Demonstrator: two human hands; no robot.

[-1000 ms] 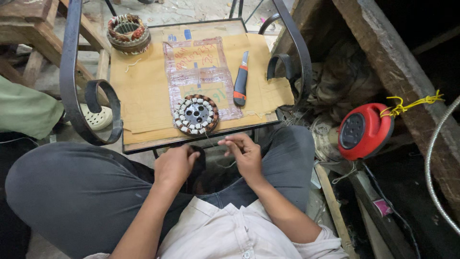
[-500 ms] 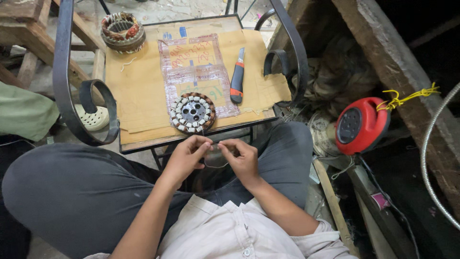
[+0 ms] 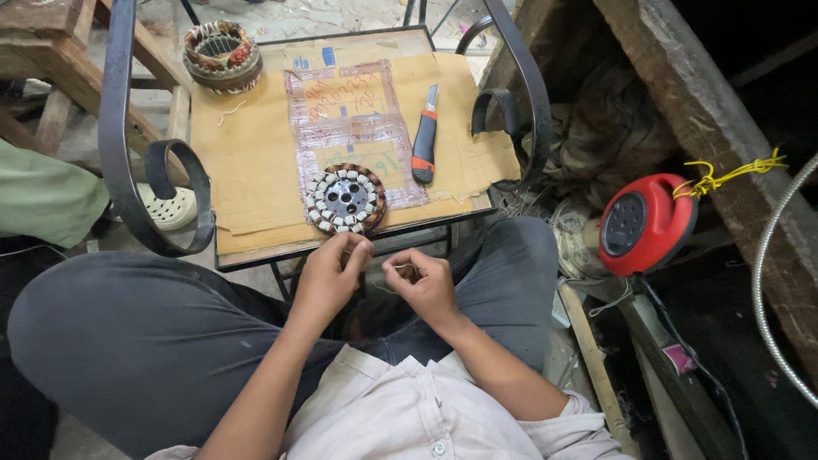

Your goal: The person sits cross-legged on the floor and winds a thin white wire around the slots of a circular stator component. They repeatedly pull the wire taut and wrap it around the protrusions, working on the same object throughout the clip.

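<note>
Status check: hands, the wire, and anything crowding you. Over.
Left hand and right hand each pinch a thin wire above the lap. Wound stator sits at the table edge, just ahead. Utility knife lies farther back, clear.

The desk (image 3: 256,162) is covered with tan cardboard. At its 6 o'clock edge lies a round motor core (image 3: 345,199), brown copper with white blocks around a grey middle. At 11 o'clock a second motor ring (image 3: 222,54) shows copper, red and white. The knife (image 3: 424,136) is black with orange bands. At 3 o'clock hangs a red cord reel (image 3: 645,223) with a grey face and yellow string (image 3: 724,177).
</note>
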